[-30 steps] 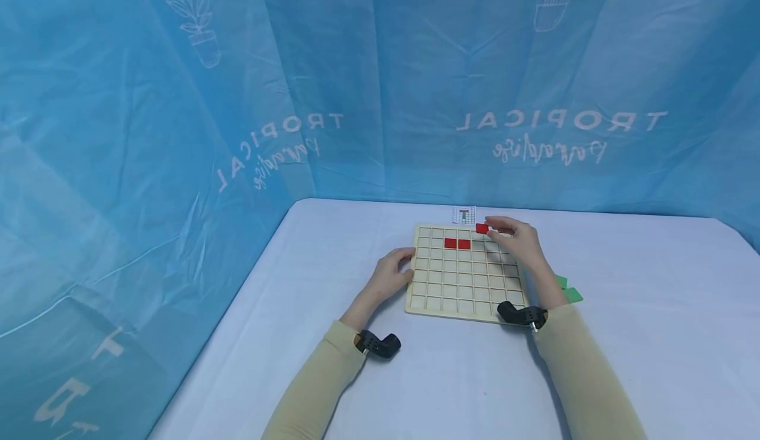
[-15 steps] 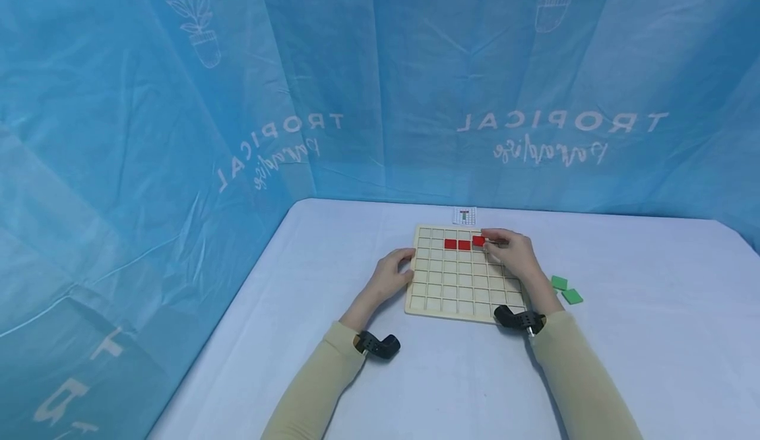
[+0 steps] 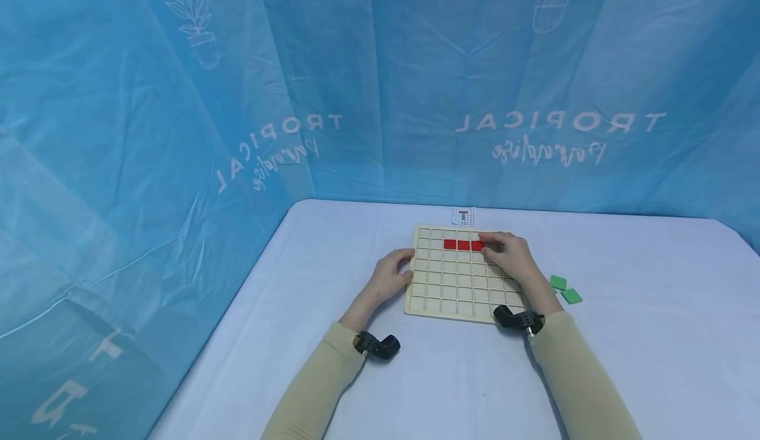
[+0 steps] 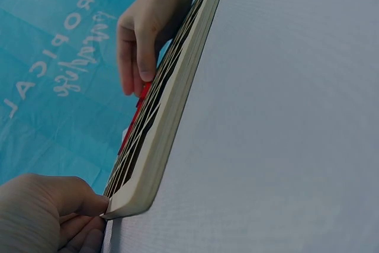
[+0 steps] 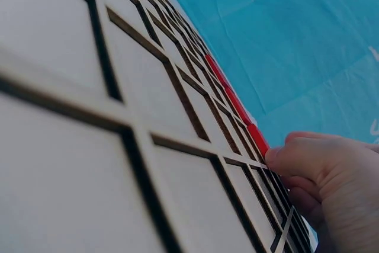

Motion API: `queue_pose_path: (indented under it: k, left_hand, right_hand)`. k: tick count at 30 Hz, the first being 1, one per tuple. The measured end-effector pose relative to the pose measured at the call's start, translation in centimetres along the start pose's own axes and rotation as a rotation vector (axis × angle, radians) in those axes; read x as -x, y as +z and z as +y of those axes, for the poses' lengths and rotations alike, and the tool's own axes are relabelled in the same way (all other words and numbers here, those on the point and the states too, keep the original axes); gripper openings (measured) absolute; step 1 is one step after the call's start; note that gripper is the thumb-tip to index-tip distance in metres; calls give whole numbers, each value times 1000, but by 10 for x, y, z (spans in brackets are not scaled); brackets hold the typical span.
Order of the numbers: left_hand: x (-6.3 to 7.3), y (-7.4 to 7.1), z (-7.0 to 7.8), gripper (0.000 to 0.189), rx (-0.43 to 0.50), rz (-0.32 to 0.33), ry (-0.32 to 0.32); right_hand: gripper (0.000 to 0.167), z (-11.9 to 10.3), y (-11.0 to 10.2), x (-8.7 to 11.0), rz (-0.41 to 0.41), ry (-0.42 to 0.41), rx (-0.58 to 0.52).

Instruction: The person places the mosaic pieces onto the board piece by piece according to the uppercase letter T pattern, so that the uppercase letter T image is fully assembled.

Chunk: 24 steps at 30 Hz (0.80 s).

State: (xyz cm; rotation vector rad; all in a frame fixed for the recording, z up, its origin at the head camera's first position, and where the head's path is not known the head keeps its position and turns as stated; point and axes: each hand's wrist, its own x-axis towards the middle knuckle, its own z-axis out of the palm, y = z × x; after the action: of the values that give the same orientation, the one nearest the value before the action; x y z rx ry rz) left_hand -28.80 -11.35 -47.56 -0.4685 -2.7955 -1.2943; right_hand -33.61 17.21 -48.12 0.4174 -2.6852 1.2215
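The right hand (image 3: 513,255) has its thumb and fingertips together on the right edge of the third red tile (image 3: 477,246). The third red tile is located in the second row from the far edge of the grid board (image 3: 449,291), fifth cell from the left. Whether it is fully seated there cannot be told, since the fingertips cover its right end. The left hand (image 3: 388,276) grips the left edge of the grid board, thumb above and fingers below.

Compared with one second earlier, the third red tile has moved from beyond the far row down to its cell; half a second ago it sat slightly off line. It now aligns with the other two. The left hand and grid board have kept their position. The green tiles, partly covered by the forearm one second ago, are now more exposed.

Contents of the grid board: the first red tile (image 3: 450,245) occupies the third cell of the same row, and the second red tile (image 3: 464,245) the fourth. The three form a continuous bar.

Outside the grid board, the green tiles (image 3: 572,296) lie on the white tablecloth (image 3: 653,334), near its right edge. A printed card (image 3: 464,216) lies just beyond its far edge. A blue curtain (image 3: 415,84) stands behind.
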Motion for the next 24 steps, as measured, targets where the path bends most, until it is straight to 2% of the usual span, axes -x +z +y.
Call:
queue_pose_path:
  k: [7, 18, 21, 24]
  left_hand:
    - [0, 0, -1, 49, -1, 4, -1]
    - [0, 0, -1, 49, 0, -1, -6]
    - [0, -1, -1, 49, 0, -2, -6]
    - [0, -1, -1, 49, 3, -3, -4]
  right_hand:
    - [33, 0, 1, 0, 13, -21, -1]
    - [32, -2, -2, 2, 14, 2, 12]
    - [32, -10, -11, 2, 48, -23, -6]
    - [33, -23, -29, 2, 148, -74, -55]
